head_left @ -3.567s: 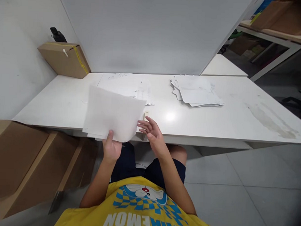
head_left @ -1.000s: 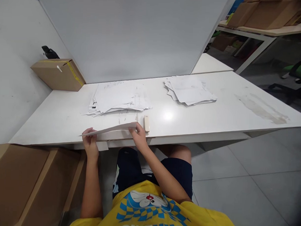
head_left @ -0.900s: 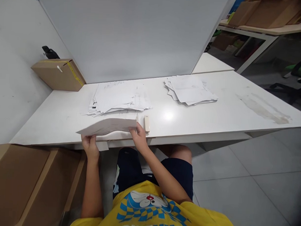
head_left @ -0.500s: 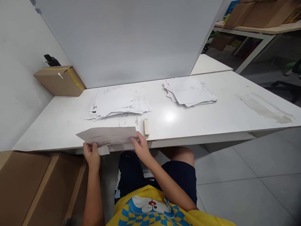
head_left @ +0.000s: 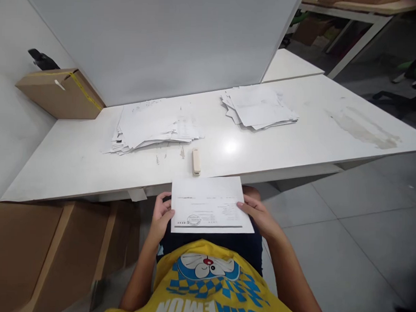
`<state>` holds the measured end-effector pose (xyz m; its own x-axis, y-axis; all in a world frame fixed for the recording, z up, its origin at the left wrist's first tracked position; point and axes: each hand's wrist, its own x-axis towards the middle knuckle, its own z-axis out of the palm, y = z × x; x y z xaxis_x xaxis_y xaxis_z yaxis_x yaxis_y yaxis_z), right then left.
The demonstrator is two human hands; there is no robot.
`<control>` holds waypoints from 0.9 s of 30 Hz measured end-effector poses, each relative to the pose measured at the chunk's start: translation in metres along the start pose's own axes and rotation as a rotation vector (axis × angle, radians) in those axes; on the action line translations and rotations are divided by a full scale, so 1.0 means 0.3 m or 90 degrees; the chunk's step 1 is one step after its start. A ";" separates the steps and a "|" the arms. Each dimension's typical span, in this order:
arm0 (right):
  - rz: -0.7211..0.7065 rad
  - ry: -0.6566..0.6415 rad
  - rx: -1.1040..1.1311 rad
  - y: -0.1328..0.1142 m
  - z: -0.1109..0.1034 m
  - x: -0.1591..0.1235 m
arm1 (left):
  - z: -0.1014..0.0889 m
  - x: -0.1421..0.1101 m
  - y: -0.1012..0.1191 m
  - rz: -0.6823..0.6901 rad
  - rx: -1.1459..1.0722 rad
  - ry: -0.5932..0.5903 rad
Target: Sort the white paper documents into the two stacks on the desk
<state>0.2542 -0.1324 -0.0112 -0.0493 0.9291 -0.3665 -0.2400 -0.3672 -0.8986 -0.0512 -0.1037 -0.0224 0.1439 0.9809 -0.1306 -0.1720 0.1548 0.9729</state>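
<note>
A white printed sheet of paper (head_left: 206, 192) with a round stamp lies flat between my hands above my lap, its print facing up. I cannot tell whether it is one sheet or several. My left hand (head_left: 162, 213) grips its left edge, thumb on top. On the opposite edge my right hand (head_left: 257, 212) pinches it the same way. Just beyond the paper, a cream stapler (head_left: 196, 162) stands near the front edge of the white table (head_left: 249, 155). Neither hand touches it.
A loose paper stack (head_left: 147, 124) lies at the back left of the table, another paper pile (head_left: 259, 107) farther right. A cardboard box (head_left: 65, 94) leans in the left corner. Large cardboard boxes (head_left: 71, 247) stand below on the left. A grey panel (head_left: 171, 41) rises behind.
Both hands have brought the paper right and closer to my body. It was tilted before and now lies flatter, print up. The view has dipped downward; the stapler stays on the table.
</note>
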 end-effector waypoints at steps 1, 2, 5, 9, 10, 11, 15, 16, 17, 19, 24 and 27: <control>0.006 0.024 0.011 0.000 -0.023 -0.008 | 0.026 0.009 -0.002 0.005 0.011 -0.025; 0.007 0.045 0.017 -0.002 -0.043 -0.013 | 0.048 0.019 -0.001 0.012 0.026 -0.048; -0.003 0.092 0.038 -0.005 -0.086 -0.009 | 0.097 0.054 0.009 0.042 0.062 -0.092; -0.018 0.133 0.065 -0.013 -0.112 0.017 | 0.129 0.094 0.016 0.073 0.092 -0.126; -0.021 0.140 0.060 -0.016 -0.117 0.023 | 0.132 0.100 0.014 0.075 0.106 -0.136; -0.023 0.147 0.053 -0.019 -0.124 0.028 | 0.135 0.104 0.011 0.079 0.127 -0.142; -0.043 0.188 0.038 -0.026 -0.160 0.040 | 0.143 0.112 0.003 0.188 0.304 -0.051; -0.051 0.199 0.037 -0.025 -0.172 0.042 | 0.146 0.117 0.007 0.245 0.368 -0.008; -0.058 0.211 0.035 -0.022 -0.183 0.044 | 0.150 0.126 0.015 0.312 0.432 0.027; -0.069 0.223 0.022 -0.015 -0.204 0.049 | 0.158 0.156 0.041 0.445 0.540 0.036; -0.082 0.228 0.012 -0.003 -0.221 0.066 | 0.173 0.277 0.097 0.580 0.685 -0.170; -0.077 0.233 0.027 -0.003 -0.207 0.073 | 0.177 0.325 0.081 0.580 0.741 -0.228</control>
<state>0.3136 -0.1144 -0.0334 0.3285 0.8859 -0.3276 -0.2635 -0.2471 -0.9325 0.0103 -0.0106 -0.0012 0.6678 0.5821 0.4639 0.4861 -0.8130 0.3205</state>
